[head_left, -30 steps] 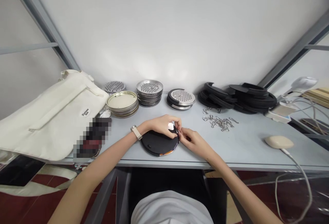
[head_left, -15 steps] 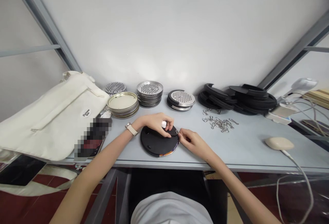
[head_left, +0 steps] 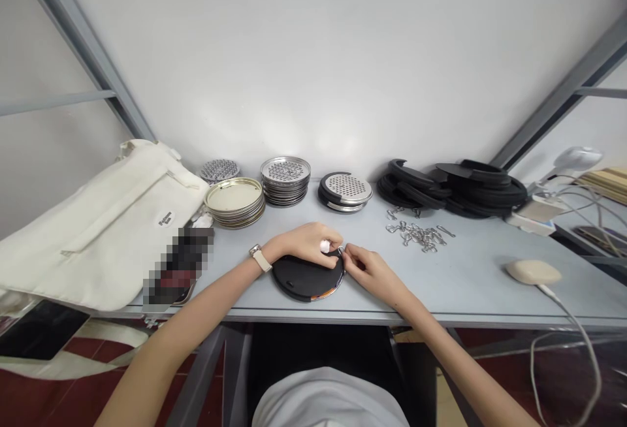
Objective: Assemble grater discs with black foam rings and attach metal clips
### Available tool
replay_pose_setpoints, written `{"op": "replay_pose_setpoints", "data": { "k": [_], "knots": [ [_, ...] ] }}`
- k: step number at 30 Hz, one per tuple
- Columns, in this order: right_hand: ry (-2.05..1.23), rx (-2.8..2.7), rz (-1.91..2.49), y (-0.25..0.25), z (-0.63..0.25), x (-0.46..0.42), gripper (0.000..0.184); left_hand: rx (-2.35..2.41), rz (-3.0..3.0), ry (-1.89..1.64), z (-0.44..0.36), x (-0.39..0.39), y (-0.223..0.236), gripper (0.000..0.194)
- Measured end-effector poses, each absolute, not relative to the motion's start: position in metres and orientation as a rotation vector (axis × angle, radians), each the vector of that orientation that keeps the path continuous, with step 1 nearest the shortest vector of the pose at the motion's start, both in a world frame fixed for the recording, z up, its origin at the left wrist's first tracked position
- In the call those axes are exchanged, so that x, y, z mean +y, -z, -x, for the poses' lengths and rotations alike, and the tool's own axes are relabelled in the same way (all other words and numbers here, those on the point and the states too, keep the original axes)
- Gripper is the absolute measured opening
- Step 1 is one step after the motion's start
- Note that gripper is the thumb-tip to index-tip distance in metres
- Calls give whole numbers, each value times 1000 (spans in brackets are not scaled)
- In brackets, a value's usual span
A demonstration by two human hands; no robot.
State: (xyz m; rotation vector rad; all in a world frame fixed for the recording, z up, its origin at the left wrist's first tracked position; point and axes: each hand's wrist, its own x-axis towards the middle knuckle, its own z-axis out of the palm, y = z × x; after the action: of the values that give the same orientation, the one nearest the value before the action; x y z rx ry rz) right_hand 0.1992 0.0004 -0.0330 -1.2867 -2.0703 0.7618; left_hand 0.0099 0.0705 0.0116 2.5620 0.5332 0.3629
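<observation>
A round black disc (head_left: 308, 278) with small slots and a patterned, colourful strip along its near right edge lies flat near the front edge of the desk. Over its far side bends my left hand (head_left: 313, 244), fingers curled and closed by the right rim; what its fingertips hold is hidden. Something white wraps one of its fingers. At the disc's right rim, my right hand (head_left: 367, 270) pinches a small silver metal clip (head_left: 341, 251) between thumb and forefinger. The clip sits close to both hands' fingertips.
Loose metal clips (head_left: 421, 236) lie right of my hands. Behind stand perforated metal discs (head_left: 285, 171), gold-rimmed lids (head_left: 234, 195), a partly covered grater disc (head_left: 349, 189) and black covers (head_left: 475, 192). A white bag (head_left: 108, 231) lies left; a corded cream device (head_left: 533, 272) sits right.
My left hand has shifted right across the disc, its fingertips now nearer the clip. The right hand stays at the rim, pinching the clip.
</observation>
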Motion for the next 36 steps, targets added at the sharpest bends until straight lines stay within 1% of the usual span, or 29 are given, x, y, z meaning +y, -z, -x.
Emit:
{"op": "replay_pose_setpoints", "data": {
  "k": [6, 9, 14, 21, 33, 36],
  "knots": [
    [-756, -1977, 1294, 33, -200, 0, 26, 609, -2624, -444, -17, 65, -8, 23],
    [-732, -1983, 1296, 32, -200, 0, 21, 642, -2679, -469, -21, 63, -4, 22],
    [-659, -2031, 1319, 31, -200, 0, 21, 612, -2807, -437, -22, 61, -3, 12],
    [-644, -2054, 1357, 30, -200, 0, 21, 611, -2915, -399, -20, 64, -2, 17],
    [-674, -2026, 1330, 30, -201, 0, 33, 613, -2930, -368, -20, 63, -3, 16],
    [-695, -2019, 1322, 30, -201, 0, 33, 610, -2927, -367, -20, 64, -2, 16]
  ]
}}
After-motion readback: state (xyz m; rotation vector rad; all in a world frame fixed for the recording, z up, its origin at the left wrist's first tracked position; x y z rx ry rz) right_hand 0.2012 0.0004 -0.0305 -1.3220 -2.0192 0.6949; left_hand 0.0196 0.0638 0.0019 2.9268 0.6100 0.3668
